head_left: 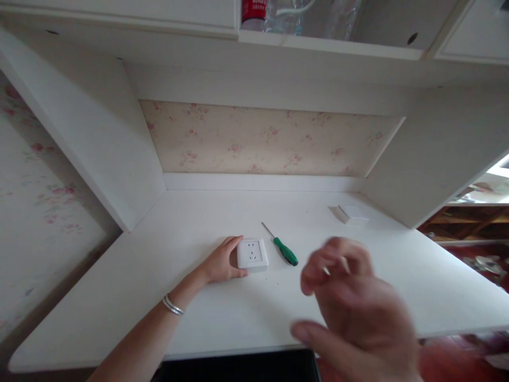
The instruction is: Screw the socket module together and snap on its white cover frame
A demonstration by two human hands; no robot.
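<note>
My left hand (221, 263) rests on the white desk (222, 313) and grips the left side of a white wall socket (253, 254) lying face up. Just right of the socket lies a screwdriver (283, 248) with a green handle and a thin metal shaft pointing away. My right hand (353, 307) is raised above the desk, close to the camera and blurred by motion. Its fingers are curled loosely and apart, and nothing shows in them.
A small white plate-like piece (352, 214) lies at the back right of the desk. White side panels and floral wallpaper (262, 139) close in the desk's niche. A shelf above holds a red can (254, 10) and clear plastic.
</note>
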